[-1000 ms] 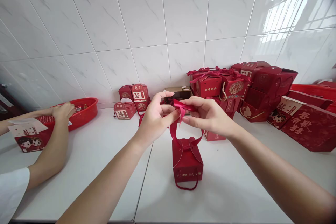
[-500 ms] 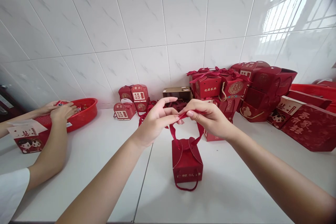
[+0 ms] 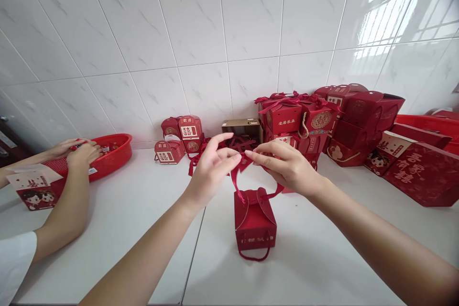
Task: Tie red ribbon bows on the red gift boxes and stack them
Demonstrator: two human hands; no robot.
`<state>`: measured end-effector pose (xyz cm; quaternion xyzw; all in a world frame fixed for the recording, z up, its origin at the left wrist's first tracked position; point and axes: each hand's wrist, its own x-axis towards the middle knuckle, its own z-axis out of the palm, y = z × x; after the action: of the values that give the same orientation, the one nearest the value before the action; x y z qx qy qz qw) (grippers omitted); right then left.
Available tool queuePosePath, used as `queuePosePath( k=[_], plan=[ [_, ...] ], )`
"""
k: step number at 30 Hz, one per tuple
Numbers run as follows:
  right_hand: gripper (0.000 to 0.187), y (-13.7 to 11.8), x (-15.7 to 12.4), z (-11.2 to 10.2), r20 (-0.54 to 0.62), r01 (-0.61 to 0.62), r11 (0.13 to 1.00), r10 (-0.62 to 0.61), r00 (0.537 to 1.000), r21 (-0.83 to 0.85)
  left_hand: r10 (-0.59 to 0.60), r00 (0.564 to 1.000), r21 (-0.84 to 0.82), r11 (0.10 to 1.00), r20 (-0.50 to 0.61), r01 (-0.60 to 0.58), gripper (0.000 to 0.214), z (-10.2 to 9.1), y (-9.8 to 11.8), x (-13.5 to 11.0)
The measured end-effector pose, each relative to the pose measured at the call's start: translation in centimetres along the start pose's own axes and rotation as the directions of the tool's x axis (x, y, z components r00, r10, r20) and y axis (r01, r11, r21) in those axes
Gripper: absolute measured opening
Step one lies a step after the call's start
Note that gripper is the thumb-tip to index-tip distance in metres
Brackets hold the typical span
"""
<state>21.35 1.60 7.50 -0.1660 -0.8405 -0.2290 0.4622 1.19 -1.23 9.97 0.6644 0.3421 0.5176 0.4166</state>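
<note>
A small red gift box (image 3: 255, 222) stands on the white counter (image 3: 308, 258) in front of me, with a red ribbon (image 3: 238, 172) rising from its top. My left hand (image 3: 211, 168) and my right hand (image 3: 286, 165) meet above the box. Each pinches a part of the ribbon between thumb and fingers, with the other fingers spread. A cord loop hangs from the front of the box.
At the back right, against the tiled wall, is a pile of red gift boxes (image 3: 322, 122). Small red boxes (image 3: 179, 138) and a brown carton (image 3: 242, 129) stand behind my hands. At the left, another person's hands (image 3: 77, 150) reach into a red basket (image 3: 107, 153), beside a printed bag (image 3: 34, 191).
My hands have dropped slightly and drawn apart along the ribbon, and the raised loop of a second ago is gone. The other person's hands have shifted at the basket.
</note>
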Motion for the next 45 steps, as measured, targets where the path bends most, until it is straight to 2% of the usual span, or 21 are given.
queuePosePath(
  k=[1, 3, 5, 6, 8, 10, 12, 14, 16, 18, 21, 24, 26, 29, 32, 34, 37, 39, 41, 43, 45],
  plan=[
    [0.037, -0.1, -0.3, -0.1, -0.025, -0.045, 0.999, 0.045, 0.999, -0.001, 0.121, 0.991, 0.166, 0.98, -0.055, -0.11, 0.051, -0.1, -0.1, -0.3],
    [0.034, -0.4, -1.3, -0.6, -0.07, -0.155, 0.988, 0.156, 0.985, 0.02, 0.362, 0.926, 0.491, 0.829, -0.105, -0.269, 0.054, -0.8, -0.5, -1.0],
    [0.029, -0.9, -3.1, -1.5, -0.075, -0.3, 0.953, 0.303, 0.95, 0.048, 0.492, 0.865, 0.704, 0.648, -0.095, -0.291, 0.048, -2.3, -1.0, -1.9],
    [0.026, -1.1, -4.3, -2.1, -0.052, -0.383, 0.922, 0.386, 0.921, 0.049, 0.503, 0.859, 0.773, 0.579, -0.09, -0.258, 0.044, -3.4, -1.4, -2.4],
    [0.022, -1.3, -7.5, -3.4, 0.05, -0.546, 0.838, 0.545, 0.837, 0.0, 0.44, 0.894, 0.86, 0.485, -0.086, -0.156, 0.037, -6.2, -2.7, -3.8],
    [0.023, -1.4, -11.1, -4.7, 0.159, -0.675, 0.732, 0.68, 0.716, -0.091, 0.287, 0.953, 0.898, 0.438, -0.101, -0.037, 0.032, -9.0, -4.8, -5.6],
    [0.028, -1.4, -14.2, -5.6, 0.289, -0.761, 0.631, 0.764, 0.577, -0.15, 0.103, 0.987, 0.897, 0.438, -0.121, 0.065, 0.027, -11.2, -7.2, -7.4],
    [0.031, -1.4, -16.3, -5.9, 0.414, -0.812, 0.561, 0.786, 0.46, -0.163, -0.078, 0.994, 0.874, 0.473, -0.082, 0.11, 0.024, -12.4, -9.4, -8.9],
    [0.029, -1.4, -16.8, -5.9, 0.449, -0.84, 0.521, 0.793, 0.412, -0.149, -0.161, 0.987, 0.848, 0.523, -0.005, 0.09, 0.022, -12.2, -10.8, -9.6],
    [0.032, -1.5, -16.0, -5.4, 0.393, -0.862, 0.491, 0.822, 0.411, -0.126, -0.138, 0.99, 0.813, 0.581, 0.039, 0.049, 0.018, -10.9, -11.1, -9.4],
    [0.036, -1.9, -13.2, -4.3, 0.332, -0.887, 0.46, 0.846, 0.418, -0.054, -0.067, 0.998, 0.716, 0.697, 0.0, 0.047, 0.014, -7.8, -10.2, -8.1],
    [0.034, -2.7, -10.4, -2.4, 0.444, -0.881, 0.468, 0.777, 0.447, 0.068, -0.163, 0.986, 0.527, 0.837, -0.019, 0.148, 0.015, -4.5, -9.3, -6.8],
    [0.03, -3.4, -9.3, -0.7, 0.518, -0.887, 0.439, 0.731, 0.445, 0.143, -0.258, 0.966, 0.41, 0.883, 0.019, 0.227, 0.018, -2.8, -9.2, -6.3],
    [0.029, -4.5, -8.9, 2.1, 0.57, -0.921, 0.306, 0.724, 0.389, 0.24, -0.331, 0.941, 0.308, 0.904, 0.069, 0.296, 0.022, -1.0, -9.6, -6.2],
    [0.033, -5.5, -9.2, 4.2, 0.616, -0.934, 0.129, 0.72, 0.32, 0.334, -0.35, 0.936, 0.23, 0.915, 0.048, 0.33, 0.023, -0.1, -10.2, -6.5],
    [0.036, -5.9, -9.4, 4.8, 0.62, -0.931, 0.043, 0.735, 0.276, 0.363, -0.366, 0.93, 0.201, 0.914, 0.025, 0.353, 0.026, -0.1, -10.5, -6.7],
    [0.039, -5.7, -9.5, 4.2, 0.636, -0.936, -0.012, 0.737, 0.229, 0.352, -0.437, 0.895, 0.194, 0.889, 0.085, 0.416, 0.033, -0.8, -10.7, -6.8],
    [0.035, -5.0, -9.3, 2.9, 0.637, -0.933, 0.017, 0.726, 0.259, 0.361, -0.513, 0.851, 0.228, 0.847, 0.113, 0.48, 0.042, -1.7, -10.9, -6.6],
    [0.032, -4.2, -8.9, 1.2, 0.655, -0.929, 0.125, 0.676, 0.337, 0.349, -0.612, 0.781, 0.326, 0.768, 0.121, 0.551, 0.047, -2.9, -11.0, -6.1],
    [0.033, -3.6, -8.4, -0.7, 0.71, -0.903, 0.314, 0.561, 0.426, 0.294, -0.709, 0.685, 0.429, 0.678, 0.167, 0.597, 0.043, -4.2, -11.0, -5.4],
    [0.032, -3.4, -7.8, -1.9, 0.752, -0.831, 0.516, 0.459, 0.473, 0.207, -0.773, 0.565, 0.487, 0.626, 0.289, 0.609, 0.031, -5.2, -10.6, -4.4]
  ],
)
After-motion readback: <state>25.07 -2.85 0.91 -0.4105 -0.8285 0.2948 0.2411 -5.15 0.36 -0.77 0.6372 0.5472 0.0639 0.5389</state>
